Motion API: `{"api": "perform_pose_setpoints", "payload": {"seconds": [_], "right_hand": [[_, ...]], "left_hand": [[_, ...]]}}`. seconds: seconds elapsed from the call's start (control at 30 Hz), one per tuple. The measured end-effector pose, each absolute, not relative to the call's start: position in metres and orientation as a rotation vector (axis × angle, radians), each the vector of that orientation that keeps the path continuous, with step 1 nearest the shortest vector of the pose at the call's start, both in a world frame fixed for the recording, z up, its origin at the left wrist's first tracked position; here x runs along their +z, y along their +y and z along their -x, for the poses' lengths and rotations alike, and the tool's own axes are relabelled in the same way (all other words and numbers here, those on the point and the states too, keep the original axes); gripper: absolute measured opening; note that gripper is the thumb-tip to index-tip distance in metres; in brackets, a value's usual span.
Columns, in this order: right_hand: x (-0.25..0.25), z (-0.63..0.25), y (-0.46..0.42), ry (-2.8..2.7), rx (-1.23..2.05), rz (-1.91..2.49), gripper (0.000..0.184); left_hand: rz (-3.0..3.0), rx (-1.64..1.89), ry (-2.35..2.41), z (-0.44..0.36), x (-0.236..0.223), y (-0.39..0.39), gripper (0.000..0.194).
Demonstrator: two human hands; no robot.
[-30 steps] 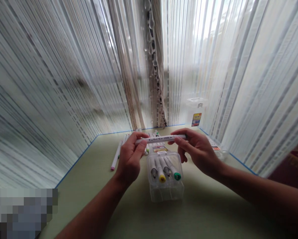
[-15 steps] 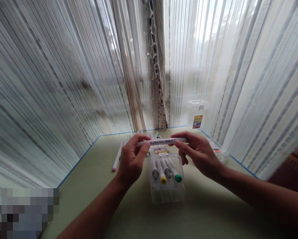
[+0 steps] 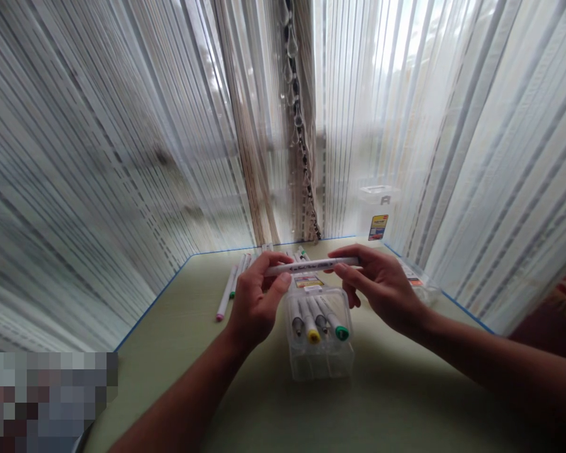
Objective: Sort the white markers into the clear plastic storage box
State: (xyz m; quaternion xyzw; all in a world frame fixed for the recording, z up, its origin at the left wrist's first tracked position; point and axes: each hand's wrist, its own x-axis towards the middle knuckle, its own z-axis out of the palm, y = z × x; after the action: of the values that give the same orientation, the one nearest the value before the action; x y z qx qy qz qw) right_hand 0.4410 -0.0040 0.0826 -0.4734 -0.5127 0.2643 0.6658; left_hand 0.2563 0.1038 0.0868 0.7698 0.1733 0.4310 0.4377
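Observation:
A white marker (image 3: pixel 311 267) with dark lettering lies level between my two hands. My left hand (image 3: pixel 259 292) pinches its left end between thumb and fingers, and my right hand (image 3: pixel 374 280) grips the right end the same way. Just below the marker stands a clear plastic box (image 3: pixel 321 365) with several markers in its upper part. Among these are a yellow-ended marker (image 3: pixel 313 336) and a green-ended marker (image 3: pixel 342 332), plus grey-tipped ones. The held marker's ends are partly covered by my fingers.
Loose white markers lie behind my left hand, one a pink-ended marker (image 3: pixel 223 302). At the back right stands a tall clear container (image 3: pixel 377 207) with a yellow label. A clear lidded case (image 3: pixel 422 286) lies beyond my right hand. Stringy curtains (image 3: pixel 122 126) border the green table (image 3: pixel 169 327).
Both hands keep their hold on the marker, nearly still. The whole view has shifted slightly, so the things appear a little further right.

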Motion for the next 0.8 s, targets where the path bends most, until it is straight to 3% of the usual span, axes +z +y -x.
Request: {"api": "perform_pose_setpoints", "payload": {"seconds": [0.8], "right_hand": [[0.0813,-0.4415,-0.0038,-1.186,0.584,1.051,0.025]], "left_hand": [[-1.883,1.082,0.445,-0.2572,0.0857,0.1041,0.018]]}}
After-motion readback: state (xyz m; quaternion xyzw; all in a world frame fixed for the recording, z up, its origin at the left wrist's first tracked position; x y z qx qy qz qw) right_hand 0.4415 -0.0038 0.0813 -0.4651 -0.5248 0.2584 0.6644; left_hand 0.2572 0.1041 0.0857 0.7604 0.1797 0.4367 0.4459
